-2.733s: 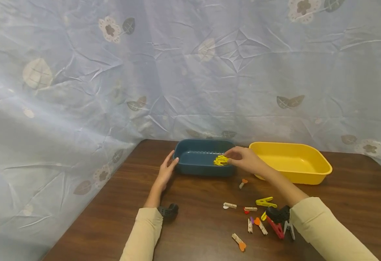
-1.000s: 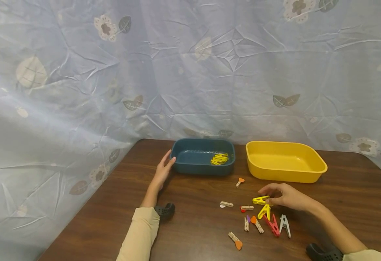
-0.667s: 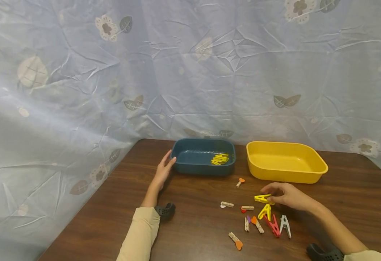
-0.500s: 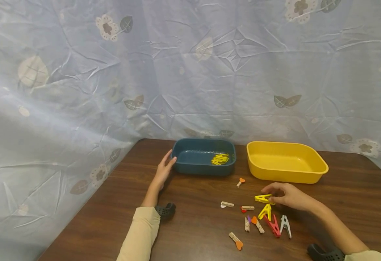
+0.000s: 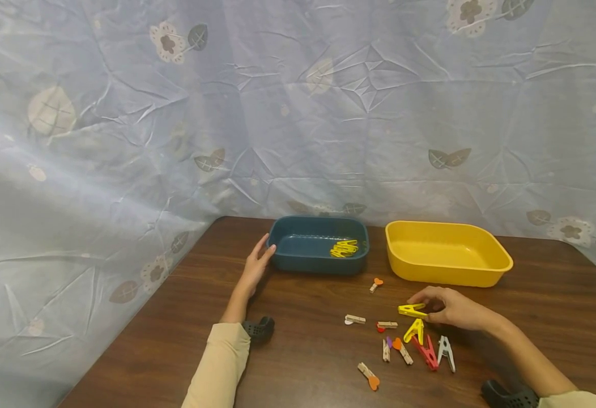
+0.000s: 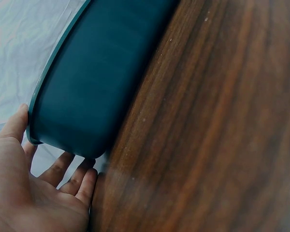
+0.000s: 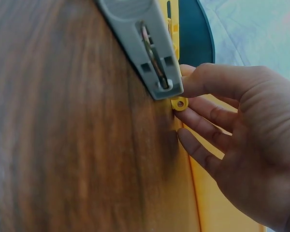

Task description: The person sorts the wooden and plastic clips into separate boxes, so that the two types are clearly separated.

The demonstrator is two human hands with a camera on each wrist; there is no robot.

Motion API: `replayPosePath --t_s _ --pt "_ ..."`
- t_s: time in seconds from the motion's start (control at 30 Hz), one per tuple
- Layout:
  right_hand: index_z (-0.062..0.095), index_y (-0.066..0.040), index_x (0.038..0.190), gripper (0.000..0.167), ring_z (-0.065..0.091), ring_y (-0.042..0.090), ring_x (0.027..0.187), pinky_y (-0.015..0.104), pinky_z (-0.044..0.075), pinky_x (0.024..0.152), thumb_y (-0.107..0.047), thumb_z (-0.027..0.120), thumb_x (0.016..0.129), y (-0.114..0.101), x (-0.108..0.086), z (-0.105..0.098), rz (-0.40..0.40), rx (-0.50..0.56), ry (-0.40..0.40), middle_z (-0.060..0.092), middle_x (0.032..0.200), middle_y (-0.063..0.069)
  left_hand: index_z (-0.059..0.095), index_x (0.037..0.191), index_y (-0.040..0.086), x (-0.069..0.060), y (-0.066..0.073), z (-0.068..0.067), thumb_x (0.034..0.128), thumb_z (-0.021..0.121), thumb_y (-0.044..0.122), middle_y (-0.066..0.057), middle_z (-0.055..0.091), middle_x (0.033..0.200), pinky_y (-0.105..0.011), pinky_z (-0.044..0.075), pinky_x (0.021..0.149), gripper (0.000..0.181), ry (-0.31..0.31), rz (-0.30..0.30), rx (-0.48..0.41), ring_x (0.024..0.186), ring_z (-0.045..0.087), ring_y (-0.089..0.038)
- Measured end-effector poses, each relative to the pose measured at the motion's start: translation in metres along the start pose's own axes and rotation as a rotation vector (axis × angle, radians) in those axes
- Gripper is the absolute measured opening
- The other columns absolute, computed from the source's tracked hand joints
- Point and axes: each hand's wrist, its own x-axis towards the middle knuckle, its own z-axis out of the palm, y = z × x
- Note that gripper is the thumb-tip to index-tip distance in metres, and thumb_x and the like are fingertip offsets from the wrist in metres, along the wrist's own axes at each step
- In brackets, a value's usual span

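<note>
My left hand rests against the left end of a dark blue plastic basin, its thumb at the rim and its fingers extended along the end wall in the left wrist view. Several yellow clothespins lie inside that basin. On the table, my right hand pinches the end of a yellow clothespin between thumb and fingers. Just in front of it lie another yellow clothespin, a red clothespin and a grey clothespin. In the right wrist view, the grey clothespin partly hides the pinched one.
A yellow basin stands at the back right, beyond my right hand. Several small wooden clothespins with coloured ends, such as an orange-heart clothespin, lie scattered on the brown wooden table. A patterned curtain hangs behind.
My right hand has moved from the blue basin, where it left yellow clothespins, back to the clothespins on the table. It has turned the pinched one slightly. My left hand stays put.
</note>
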Motion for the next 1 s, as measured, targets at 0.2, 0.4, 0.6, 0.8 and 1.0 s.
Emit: replayPosePath --t_s 0.2,0.4,0.6,0.8,1.0 --pt "0.060 -0.002 0.112 0.031 0.057 0.016 0.089 0.028 0.048 0.072 -0.008 0.066 0.083 0.002 0.000 0.000 0.025 -0.030 0.010 0.061 0.101 0.003 0.025 0.145 0.008 -0.013 0.019 0.002 0.0963 0.050 0.027 -0.024 0.022 0.145 -0.053 0.028 0.100 0.058 -0.026 -0.002 0.013 0.128 0.028 -0.041" --pt "0.060 -0.002 0.113 0.032 0.057 0.018 0.091 0.029 0.048 0.072 -0.006 0.066 0.082 0.001 -0.001 0.000 0.036 -0.036 0.019 0.061 0.102 0.003 0.023 0.146 0.008 -0.017 0.023 0.003 0.0972 0.048 0.026 -0.024 0.020 0.146 -0.052 0.027 0.100 0.057 -0.035 0.003 0.023 0.128 0.027 -0.041" --pt "0.060 0.000 0.112 0.031 0.057 0.017 0.089 0.028 0.048 0.069 -0.004 0.065 0.082 -0.002 0.000 -0.002 0.025 -0.037 0.037 0.062 0.101 0.006 0.025 0.146 0.010 -0.009 0.014 0.000 0.0959 0.050 0.029 -0.024 0.021 0.145 -0.054 0.027 0.099 0.059 -0.030 0.003 0.002 0.127 0.029 -0.041" --pt "0.060 -0.002 0.113 0.031 0.056 0.018 0.090 0.030 0.048 0.071 -0.007 0.066 0.083 -0.004 0.001 -0.005 0.034 -0.054 0.055 0.062 0.105 0.007 0.029 0.145 0.019 0.004 -0.006 -0.001 0.0930 0.053 0.038 -0.018 0.024 0.146 -0.052 0.028 0.099 0.060 -0.002 0.000 0.006 0.127 0.031 -0.038" --pt "0.059 -0.001 0.114 0.032 0.059 0.023 0.091 0.031 0.049 0.073 -0.007 0.066 0.083 -0.009 0.002 -0.007 0.026 -0.048 0.049 0.062 0.104 0.007 0.030 0.144 0.020 0.003 -0.008 0.000 0.0931 0.052 0.039 -0.019 0.026 0.145 -0.053 0.029 0.098 0.059 0.017 0.017 0.023 0.127 0.031 -0.038"
